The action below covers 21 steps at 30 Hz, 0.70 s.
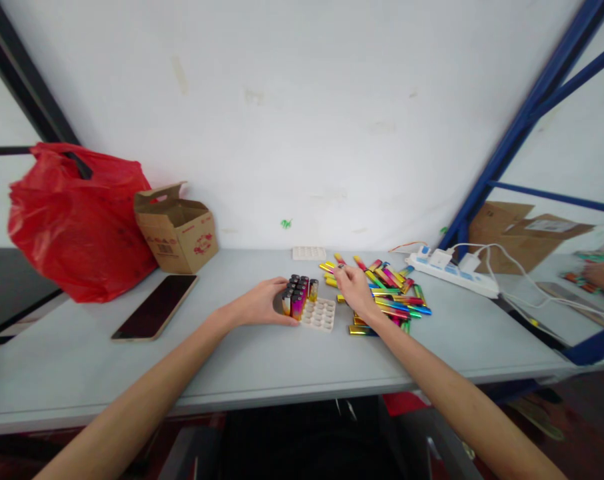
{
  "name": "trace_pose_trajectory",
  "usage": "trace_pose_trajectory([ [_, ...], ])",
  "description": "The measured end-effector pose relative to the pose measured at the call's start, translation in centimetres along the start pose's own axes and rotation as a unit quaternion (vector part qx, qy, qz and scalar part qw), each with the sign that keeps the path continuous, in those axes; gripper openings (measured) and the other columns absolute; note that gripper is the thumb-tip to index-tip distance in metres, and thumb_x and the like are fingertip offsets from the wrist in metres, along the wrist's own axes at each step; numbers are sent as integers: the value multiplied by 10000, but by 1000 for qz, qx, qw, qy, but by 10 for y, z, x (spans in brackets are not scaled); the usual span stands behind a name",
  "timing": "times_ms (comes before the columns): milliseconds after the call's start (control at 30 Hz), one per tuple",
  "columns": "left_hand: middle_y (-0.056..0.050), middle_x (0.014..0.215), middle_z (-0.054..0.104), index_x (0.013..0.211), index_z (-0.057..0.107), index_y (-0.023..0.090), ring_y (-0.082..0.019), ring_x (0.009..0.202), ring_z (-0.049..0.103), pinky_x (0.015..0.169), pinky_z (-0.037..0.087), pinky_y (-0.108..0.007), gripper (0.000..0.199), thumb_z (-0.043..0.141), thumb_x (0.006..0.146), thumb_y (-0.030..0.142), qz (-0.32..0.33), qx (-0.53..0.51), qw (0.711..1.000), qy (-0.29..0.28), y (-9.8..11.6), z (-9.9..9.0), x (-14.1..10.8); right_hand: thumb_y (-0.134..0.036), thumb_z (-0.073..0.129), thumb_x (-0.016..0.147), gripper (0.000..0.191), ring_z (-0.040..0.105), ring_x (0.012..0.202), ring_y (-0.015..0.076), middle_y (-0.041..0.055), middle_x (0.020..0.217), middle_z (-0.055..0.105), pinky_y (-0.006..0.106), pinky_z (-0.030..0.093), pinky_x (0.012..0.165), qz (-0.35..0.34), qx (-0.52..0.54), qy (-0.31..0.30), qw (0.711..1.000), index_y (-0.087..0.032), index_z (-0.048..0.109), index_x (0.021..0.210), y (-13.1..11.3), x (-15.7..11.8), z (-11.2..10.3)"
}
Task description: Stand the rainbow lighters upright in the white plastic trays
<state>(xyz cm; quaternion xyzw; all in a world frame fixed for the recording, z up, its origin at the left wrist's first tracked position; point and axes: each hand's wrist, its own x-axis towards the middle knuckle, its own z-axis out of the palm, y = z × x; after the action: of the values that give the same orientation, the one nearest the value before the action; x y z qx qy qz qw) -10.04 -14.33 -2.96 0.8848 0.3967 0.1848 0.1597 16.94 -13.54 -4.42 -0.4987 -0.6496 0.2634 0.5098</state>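
Several lighters [299, 288] with black tops and shiny bodies stand upright in the left part of a white tray [324, 320] with round holes. One gold lighter [313, 290] stands a little apart to their right. My left hand [265, 303] curves around the left side of the tray and the standing lighters, its thumb at the front. On the right, my right hand [353, 285] is closed in a pinch over the near-left part of a loose pile of lighters [395, 300]. A small dark-tipped lighter shows at its fingertips; the rest is hidden.
Against the wall lies another white tray [309, 253]. A phone [155, 307], an open cardboard box [179, 230] and a red plastic bag [82, 223] are on the left. A power strip [455, 274] with cables borders the pile. Another person's hand [603, 277] shows far right.
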Motion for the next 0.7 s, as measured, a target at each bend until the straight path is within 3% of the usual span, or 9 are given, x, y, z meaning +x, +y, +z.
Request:
trace_pose_trajectory([
  [300, -167, 1374, 659, 1245, 689, 168, -374, 1277, 627, 1157, 465, -469, 821, 819, 675, 745, -2, 5, 1000, -18, 1, 0, 1, -687, 426, 1015, 502, 458, 560, 141, -28, 649, 515, 277, 362, 532, -62, 6, -117, 991, -237, 498, 803, -14, -7, -2],
  [400, -185, 1413, 636, 1254, 686, 152, -388, 1306, 608, 1175, 448, -480, 856, 820, 663, 757, -10, 13, 1000, -16, -1, 1, 1, -655, 463, 1001, 513, 406, 576, 140, -35, 607, 437, 289, 310, 547, -94, -51, -94, 990, -237, 437, 706, -18, -7, -3],
  [533, -163, 1392, 658, 1246, 697, 171, -384, 1304, 612, 1170, 453, -479, 833, 829, 660, 747, -4, 1, 1000, -13, -3, 2, 1, -600, 514, 956, 574, 307, 545, 126, -46, 529, 298, 306, 238, 547, -79, -99, -55, 990, -251, 297, 555, -12, -6, 1],
  [700, -162, 1397, 653, 1261, 691, 172, -377, 1288, 619, 1159, 459, -483, 815, 839, 673, 716, -2, -2, 1000, -17, 0, 0, 1, -499, 527, 935, 507, 347, 532, 131, -38, 519, 349, 305, 247, 551, -72, -106, -58, 990, -250, 310, 550, -7, -6, 4],
])
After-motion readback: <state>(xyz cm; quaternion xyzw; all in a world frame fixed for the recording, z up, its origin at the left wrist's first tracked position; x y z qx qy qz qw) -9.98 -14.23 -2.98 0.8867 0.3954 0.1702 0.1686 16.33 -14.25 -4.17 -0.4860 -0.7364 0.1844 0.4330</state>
